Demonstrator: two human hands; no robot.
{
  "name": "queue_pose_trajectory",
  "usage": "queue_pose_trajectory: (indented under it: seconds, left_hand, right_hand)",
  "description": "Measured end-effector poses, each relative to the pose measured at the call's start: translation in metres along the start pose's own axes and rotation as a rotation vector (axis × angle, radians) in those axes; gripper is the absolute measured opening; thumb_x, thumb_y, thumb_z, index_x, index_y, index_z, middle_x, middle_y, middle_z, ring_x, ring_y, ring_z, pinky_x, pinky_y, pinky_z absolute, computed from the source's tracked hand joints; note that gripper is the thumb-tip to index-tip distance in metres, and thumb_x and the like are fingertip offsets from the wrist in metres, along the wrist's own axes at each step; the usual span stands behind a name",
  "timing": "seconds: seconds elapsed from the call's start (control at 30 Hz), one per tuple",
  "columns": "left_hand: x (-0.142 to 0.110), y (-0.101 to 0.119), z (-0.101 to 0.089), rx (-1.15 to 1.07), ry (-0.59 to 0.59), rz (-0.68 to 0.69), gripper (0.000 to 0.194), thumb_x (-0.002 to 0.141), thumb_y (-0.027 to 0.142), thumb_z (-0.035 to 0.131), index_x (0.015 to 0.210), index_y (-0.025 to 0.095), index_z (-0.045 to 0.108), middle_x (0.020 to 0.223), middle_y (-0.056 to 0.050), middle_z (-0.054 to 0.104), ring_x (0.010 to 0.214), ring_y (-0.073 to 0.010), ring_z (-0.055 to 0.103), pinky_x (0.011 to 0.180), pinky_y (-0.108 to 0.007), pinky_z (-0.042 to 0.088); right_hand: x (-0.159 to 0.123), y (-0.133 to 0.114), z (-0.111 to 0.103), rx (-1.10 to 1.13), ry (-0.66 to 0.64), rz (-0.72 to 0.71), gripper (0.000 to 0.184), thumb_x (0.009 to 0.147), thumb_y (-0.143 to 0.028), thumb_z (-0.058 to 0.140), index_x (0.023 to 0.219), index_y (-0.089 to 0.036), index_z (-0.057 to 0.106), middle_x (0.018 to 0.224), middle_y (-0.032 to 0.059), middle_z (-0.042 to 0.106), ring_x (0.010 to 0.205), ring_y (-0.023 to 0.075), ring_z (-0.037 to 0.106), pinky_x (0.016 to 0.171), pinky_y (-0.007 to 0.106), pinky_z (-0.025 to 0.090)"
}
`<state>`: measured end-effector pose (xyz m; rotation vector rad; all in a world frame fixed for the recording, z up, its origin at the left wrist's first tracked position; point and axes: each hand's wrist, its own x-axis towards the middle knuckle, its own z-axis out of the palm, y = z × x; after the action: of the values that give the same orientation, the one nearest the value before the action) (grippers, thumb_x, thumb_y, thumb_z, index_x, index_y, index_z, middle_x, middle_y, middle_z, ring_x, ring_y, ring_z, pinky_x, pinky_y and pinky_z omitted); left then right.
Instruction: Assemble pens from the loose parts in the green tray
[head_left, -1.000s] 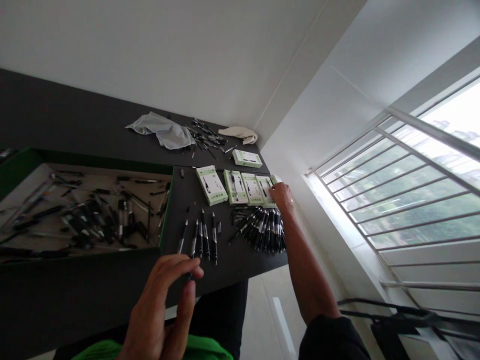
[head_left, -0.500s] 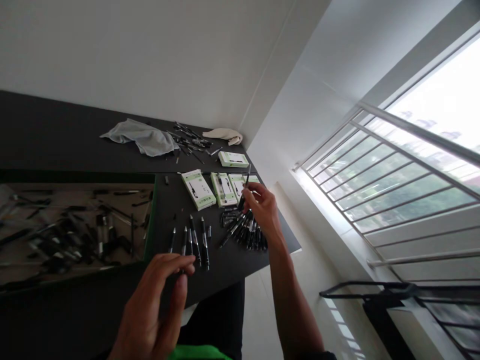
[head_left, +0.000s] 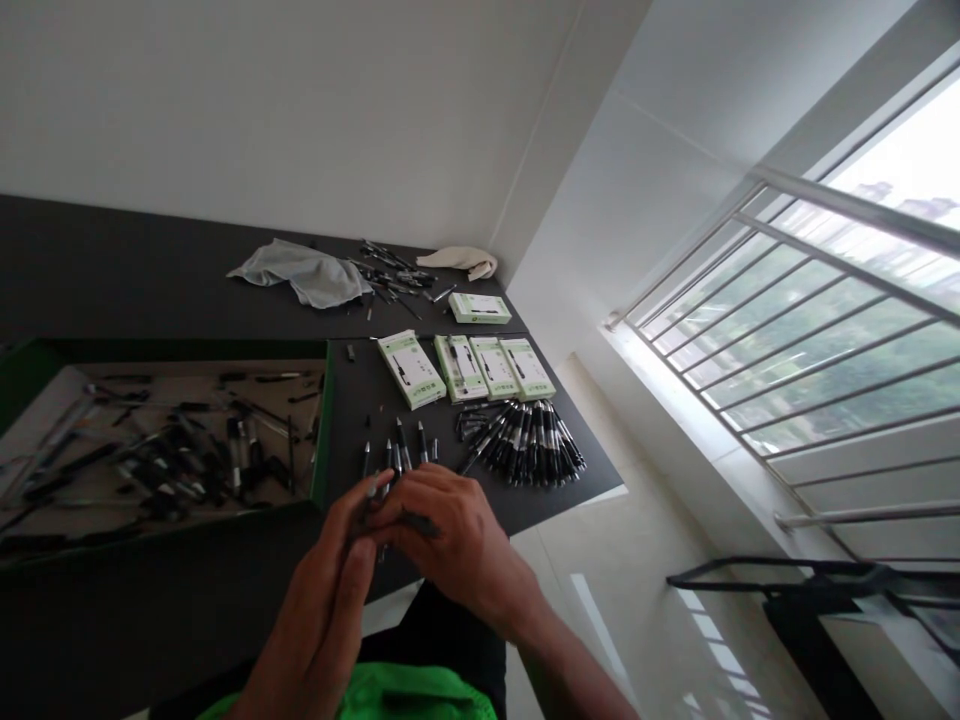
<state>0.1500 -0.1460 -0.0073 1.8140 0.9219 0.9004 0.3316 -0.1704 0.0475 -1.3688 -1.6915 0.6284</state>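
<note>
My right hand (head_left: 465, 535) is closed around a dark pen (head_left: 420, 522), its barrel partly hidden by the fingers. Against its fingertips, my left hand (head_left: 322, 585) pinches something small that the fingers mostly cover; I cannot make out what. Just beyond both hands several black-and-silver pens (head_left: 403, 445) lie side by side, tips pointing away, their lower parts covered by my hands. To the right a fanned bundle of black pens (head_left: 536, 445) lies in front of a row of green-and-white pen boxes (head_left: 491, 368).
A green-edged tray (head_left: 324, 420) of jumbled pens and parts stands at left. Behind are a grey cloth (head_left: 304, 275), a loose pile of pens (head_left: 394, 268), a beige cloth (head_left: 459, 260) and another pen box (head_left: 480, 308). The dark table (head_left: 150, 275) ends at right by a barred window.
My right hand has come from the boxes at right, carrying a pen over the bundle, to meet my left hand. My left hand has barely moved and stays pinched.
</note>
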Motion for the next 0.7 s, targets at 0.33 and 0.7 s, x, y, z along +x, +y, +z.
queue_pose_trajectory:
  seconds: [0.33,0.7]
  left_hand:
    - [-0.003,0.024,-0.013,-0.014,0.076,-0.066,0.046,0.106,0.056,0.047,0.125,0.024,0.075,0.076,0.000,0.067,0.070,-0.0154,0.069,0.077,-0.024,0.060]
    - [-0.010,0.014,-0.024,0.008,0.097,-0.069,0.044,0.106,0.053,0.050,0.122,0.023,0.077,0.093,-0.005,0.080,0.087,-0.0195,0.077,0.093,-0.027,0.061]
  right_hand:
    - [0.066,0.103,-0.056,-0.986,-0.130,0.440,0.029,0.108,-0.024,0.051,0.114,-0.022,0.079,0.112,0.0093,0.075,0.101,0.0228,0.072,0.080,0.030,0.047]
    - [0.071,0.112,-0.043,-1.114,-0.254,0.464,0.033,0.110,-0.021,0.043,0.113,-0.022,0.076,0.116,0.0117,0.074,0.105,0.0236,0.071,0.082,0.031,0.045]
